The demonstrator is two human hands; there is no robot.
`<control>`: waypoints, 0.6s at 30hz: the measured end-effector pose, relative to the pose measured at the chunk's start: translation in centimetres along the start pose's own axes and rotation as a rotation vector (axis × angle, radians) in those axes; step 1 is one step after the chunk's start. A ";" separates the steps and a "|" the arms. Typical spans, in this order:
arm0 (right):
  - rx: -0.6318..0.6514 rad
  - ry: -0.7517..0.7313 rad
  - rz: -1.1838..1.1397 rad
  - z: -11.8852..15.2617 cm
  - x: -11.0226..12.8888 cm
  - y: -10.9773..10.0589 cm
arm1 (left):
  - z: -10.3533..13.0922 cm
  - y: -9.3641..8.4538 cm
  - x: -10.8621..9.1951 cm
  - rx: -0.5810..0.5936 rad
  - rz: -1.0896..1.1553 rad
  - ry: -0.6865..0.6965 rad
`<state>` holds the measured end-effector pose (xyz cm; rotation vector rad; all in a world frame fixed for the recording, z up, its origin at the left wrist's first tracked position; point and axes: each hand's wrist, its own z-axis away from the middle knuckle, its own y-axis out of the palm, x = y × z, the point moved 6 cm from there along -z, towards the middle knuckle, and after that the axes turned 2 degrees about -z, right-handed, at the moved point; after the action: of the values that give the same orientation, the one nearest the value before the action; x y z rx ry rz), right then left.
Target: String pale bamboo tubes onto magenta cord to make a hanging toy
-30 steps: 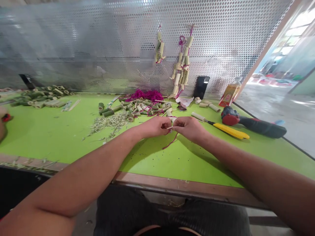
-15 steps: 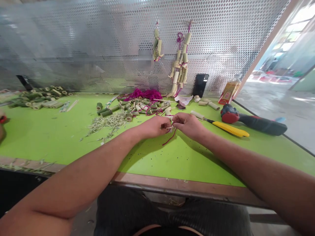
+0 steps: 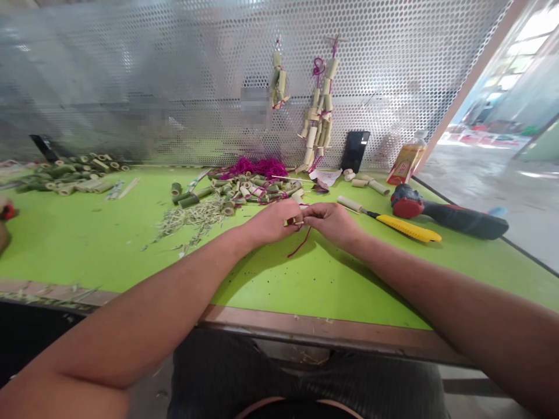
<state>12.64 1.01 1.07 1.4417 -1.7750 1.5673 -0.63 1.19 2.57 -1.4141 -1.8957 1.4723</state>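
Head view: my left hand (image 3: 276, 223) pinches a pale piece (image 3: 299, 222); my right hand (image 3: 335, 224) appears to pinch the purple cord (image 3: 301, 245) beside it. Hands kept close together over the green table (image 3: 262, 291), presumably to steady small work. Yellow-handled knife (image 3: 408, 228) lies to the right, probably for easy reach. Cord: thin, dark, loose tail slanting toward me, upper part hidden.
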 end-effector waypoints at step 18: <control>-0.108 0.054 -0.069 -0.1 -1.3 0.3 | 0.2 0.3 0.8 -0.028 0.063 -0.097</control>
<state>12.91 1.64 -0.07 1.3818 -1.7321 1.4391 -0.95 1.78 2.01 -1.4521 -1.9532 1.5754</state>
